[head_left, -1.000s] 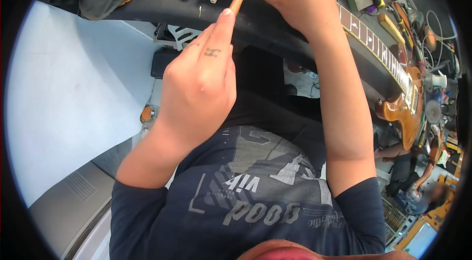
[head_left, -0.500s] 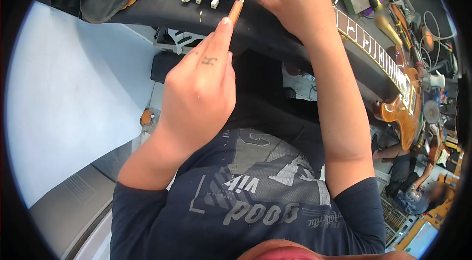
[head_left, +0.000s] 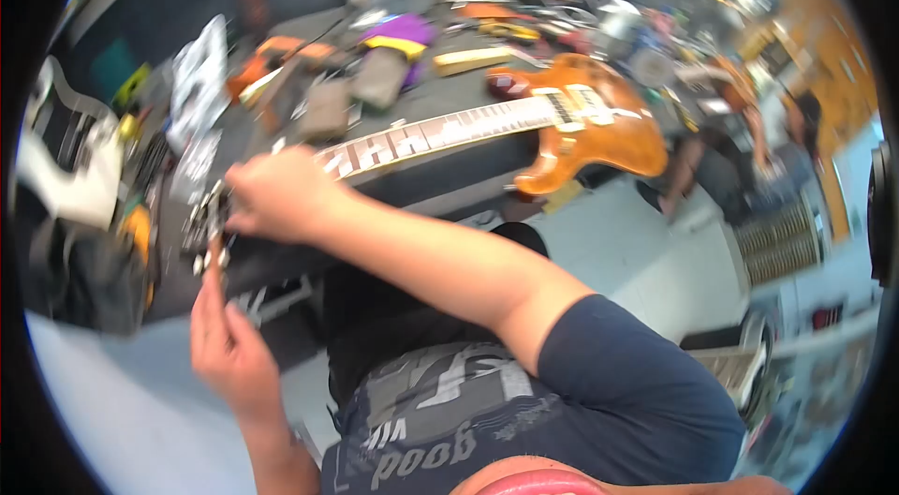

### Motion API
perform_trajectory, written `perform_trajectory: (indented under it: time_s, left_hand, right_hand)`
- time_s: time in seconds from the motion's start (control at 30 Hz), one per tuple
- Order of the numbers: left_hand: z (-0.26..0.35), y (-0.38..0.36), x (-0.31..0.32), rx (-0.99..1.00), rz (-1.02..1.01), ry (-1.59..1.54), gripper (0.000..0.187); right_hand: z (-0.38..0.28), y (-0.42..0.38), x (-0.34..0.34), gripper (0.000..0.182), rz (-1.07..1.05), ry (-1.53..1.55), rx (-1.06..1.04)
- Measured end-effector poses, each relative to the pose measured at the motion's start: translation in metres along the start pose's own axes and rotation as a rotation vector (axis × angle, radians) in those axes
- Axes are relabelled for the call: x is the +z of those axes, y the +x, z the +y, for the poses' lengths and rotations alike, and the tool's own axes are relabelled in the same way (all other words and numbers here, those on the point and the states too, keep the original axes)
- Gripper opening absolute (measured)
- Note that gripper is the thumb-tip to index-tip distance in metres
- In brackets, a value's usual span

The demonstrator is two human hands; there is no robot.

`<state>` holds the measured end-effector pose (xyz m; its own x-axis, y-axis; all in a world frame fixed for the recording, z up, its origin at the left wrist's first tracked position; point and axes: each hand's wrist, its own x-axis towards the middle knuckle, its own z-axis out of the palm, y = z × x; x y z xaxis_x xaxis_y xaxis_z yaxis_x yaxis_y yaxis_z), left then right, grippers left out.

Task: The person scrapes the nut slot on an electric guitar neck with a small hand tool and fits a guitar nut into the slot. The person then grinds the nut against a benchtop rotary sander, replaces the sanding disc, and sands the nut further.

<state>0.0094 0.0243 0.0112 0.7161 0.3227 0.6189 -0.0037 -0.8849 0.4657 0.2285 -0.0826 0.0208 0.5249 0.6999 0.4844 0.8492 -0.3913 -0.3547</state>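
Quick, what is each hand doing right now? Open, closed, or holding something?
Left hand: closed around a thin tool, blurred.
Right hand: closed on the guitar neck near the headstock.

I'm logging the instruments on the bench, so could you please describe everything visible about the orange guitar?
The guitar lies flat on the dark workbench, its glossy amber-orange body to the right and its neck running left. The dark fretboard carries pale block inlays. The right hand rests on the neck by the headstock, which is blurred; the left hand holds a wooden-handled tool up to it. Motion blur hides finer detail.
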Motion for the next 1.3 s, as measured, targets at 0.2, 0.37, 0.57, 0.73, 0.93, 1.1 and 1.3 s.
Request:
perform_trajectory:
  time_s: [0.2, 0.37, 0.57, 0.73, 0.93, 1.1, 1.3]
  left_hand:
    - [-0.01, 0.001, -0.007, -0.082, -0.007, 0.044, 0.046]
    - [-0.004, 0.009, -0.007, -0.204, -0.003, 0.052, 0.045]
    - [-0.022, 0.028, -0.009, -0.125, 0.044, -0.042, 0.04]
    - [-0.028, 0.026, -0.013, -0.181, 0.059, 0.0, 0.041]
    - [-0.042, 0.033, -0.03, -0.292, 0.059, -0.085, 0.041]
    - [-0.033, 0.049, -0.058, -0.394, 0.077, -0.371, 0.039]
    - [-0.056, 0.039, -0.038, -0.226, 0.222, -0.467, 0.032]
  right_hand:
    - [0.0, -0.007, 0.001, 0.045, -0.009, 0.008, 0.019]
    - [-0.004, -0.006, -0.006, 0.044, -0.106, 0.019, 0.084]
    - [-0.006, -0.007, -0.006, 0.049, -0.121, 0.011, 0.112]
    - [-0.005, -0.006, -0.003, 0.048, -0.138, 0.002, 0.126]
    - [-0.005, -0.007, 0.0, 0.042, -0.119, -0.026, 0.085]
    - [-0.005, -0.006, -0.001, 0.042, -0.109, -0.02, 0.073]
    - [-0.004, -0.005, 0.004, 0.042, -0.085, -0.033, 0.072]
